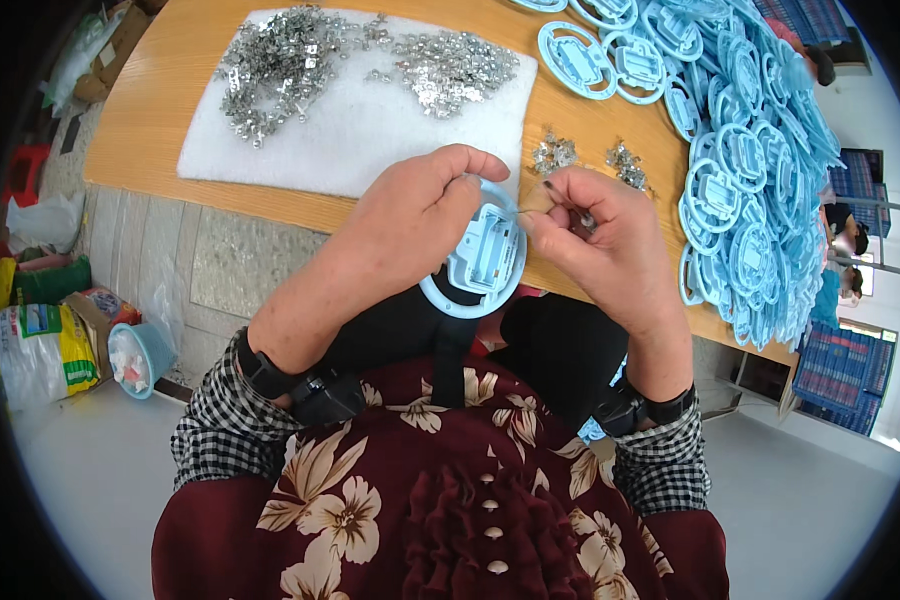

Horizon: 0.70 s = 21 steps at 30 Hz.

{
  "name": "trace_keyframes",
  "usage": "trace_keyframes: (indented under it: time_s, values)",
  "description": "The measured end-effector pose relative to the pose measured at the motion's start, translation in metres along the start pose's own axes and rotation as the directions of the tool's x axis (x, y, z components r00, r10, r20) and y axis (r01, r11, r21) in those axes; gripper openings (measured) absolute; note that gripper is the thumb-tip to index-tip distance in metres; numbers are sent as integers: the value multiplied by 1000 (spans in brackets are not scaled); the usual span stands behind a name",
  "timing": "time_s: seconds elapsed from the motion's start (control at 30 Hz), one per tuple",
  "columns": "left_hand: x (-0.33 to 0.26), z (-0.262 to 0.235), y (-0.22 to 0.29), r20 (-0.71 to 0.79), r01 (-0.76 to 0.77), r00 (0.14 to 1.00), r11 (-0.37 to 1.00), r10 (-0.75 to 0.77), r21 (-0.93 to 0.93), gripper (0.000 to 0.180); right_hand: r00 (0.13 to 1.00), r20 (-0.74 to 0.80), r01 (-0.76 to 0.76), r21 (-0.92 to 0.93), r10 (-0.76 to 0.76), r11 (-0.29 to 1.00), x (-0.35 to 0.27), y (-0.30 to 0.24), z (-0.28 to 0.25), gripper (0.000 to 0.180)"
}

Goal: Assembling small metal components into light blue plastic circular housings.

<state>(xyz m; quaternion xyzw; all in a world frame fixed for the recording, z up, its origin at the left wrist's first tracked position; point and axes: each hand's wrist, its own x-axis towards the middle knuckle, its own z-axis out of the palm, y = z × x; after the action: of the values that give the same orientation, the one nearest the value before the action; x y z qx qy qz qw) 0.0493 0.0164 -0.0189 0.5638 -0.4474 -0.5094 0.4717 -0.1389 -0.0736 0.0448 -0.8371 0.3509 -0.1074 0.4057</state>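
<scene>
My left hand grips a light-blue oval plastic part by its upper left rim, above my lap at the table's front edge. The part is tilted, with a rectangular recess in its middle. My right hand is closed, thumb and forefinger pinched together at the part's upper right edge. A thin, small thing shows at those fingertips, too fine to name. Silvery metal pieces glint between its curled fingers. Two small heaps of metal pieces, one nearer and one farther right, lie just beyond this hand.
A white felt mat on the wooden table carries two big heaps of small metal pieces. Many blue plastic parts are piled along the right side. A light-blue bucket and bags stand on the floor at left.
</scene>
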Motion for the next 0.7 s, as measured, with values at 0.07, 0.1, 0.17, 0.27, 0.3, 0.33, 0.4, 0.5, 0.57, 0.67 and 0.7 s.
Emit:
trace_keyframes:
  time_s: [0.07, 0.1, 0.17, 0.27, 0.3, 0.33, 0.4, 0.5, 0.57, 0.67, 0.7]
  values:
    - [0, -2, 0, 11, 11, 1000, 1000, -11, 5, 35, 1000, 4, -30, -31, 30, 999, 2, -9, 5, 16]
    - [0, -2, 0, 10, 17, 1000, 1000, -17, 0, 35, 1000, 1, -19, -47, 19, 999, 3, -10, 7, 16]
    - [0, -2, 0, 8, 24, 1000, 1000, -24, 1, 36, 1000, -2, 5, -82, -6, 997, 6, -11, 11, 18]
    - [-1, -1, 0, 1, 9, 1000, 999, -9, 31, 36, 997, -42, 52, -156, -60, 986, 5, -12, 17, 14]
    - [-1, 0, -1, -3, -9, 1000, 999, 9, 47, 36, 992, -70, 87, -197, -102, 977, 3, -12, 21, 12]
    - [0, 0, -2, -8, -28, 1000, 998, 29, 63, 37, 984, -97, 120, -239, -147, 964, 1, -13, 26, 10]
    - [-1, 1, -3, -8, -30, 999, 997, 31, 67, 37, 984, -123, 100, -209, -128, 973, -3, -14, 31, 8]
    - [-1, -1, 0, -9, -15, 1000, 997, 16, 69, 37, 989, -143, 27, -120, -45, 992, -6, -18, 33, 9]
    - [-1, 0, 0, -17, -5, 1000, 997, 6, 74, 38, 971, -186, 104, -227, -148, 968, -7, -14, 37, 10]
    - [-1, 1, 1, -32, -14, 999, 997, 16, 74, 38, 933, -100, 284, -384, -345, 879, -11, -3, 37, 15]
    - [-2, 1, 0, -37, -23, 999, 997, 26, 68, 37, 942, -86, 275, -355, -324, 893, -13, -4, 34, 18]
